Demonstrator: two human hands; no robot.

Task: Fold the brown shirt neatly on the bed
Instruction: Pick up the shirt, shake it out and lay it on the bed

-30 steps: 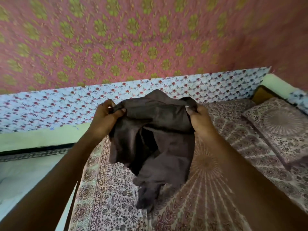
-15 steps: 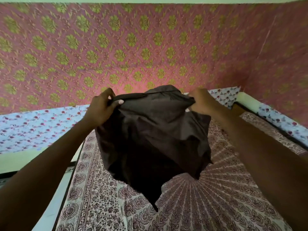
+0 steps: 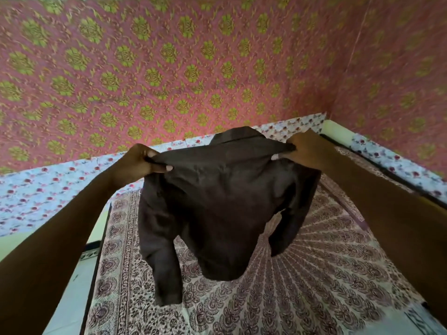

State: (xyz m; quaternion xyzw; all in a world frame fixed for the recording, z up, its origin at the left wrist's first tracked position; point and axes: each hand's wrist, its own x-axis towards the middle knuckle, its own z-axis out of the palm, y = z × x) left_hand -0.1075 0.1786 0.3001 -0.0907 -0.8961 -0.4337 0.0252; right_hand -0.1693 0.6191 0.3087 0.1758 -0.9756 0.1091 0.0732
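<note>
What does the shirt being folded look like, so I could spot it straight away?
Look above the patterned bedsheet: the brown shirt hangs there, pinched at the shoulders by the left hand and right hand. It is plain and dark, while everything around is printed.

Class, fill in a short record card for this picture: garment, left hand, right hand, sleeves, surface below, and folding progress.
garment: brown shirt, held up, spread out
left hand: pinches one shoulder
right hand: pinches the other shoulder
sleeves: hanging down on both sides
surface below: bed with a patterned cover
folding progress: no fold made yet
</note>
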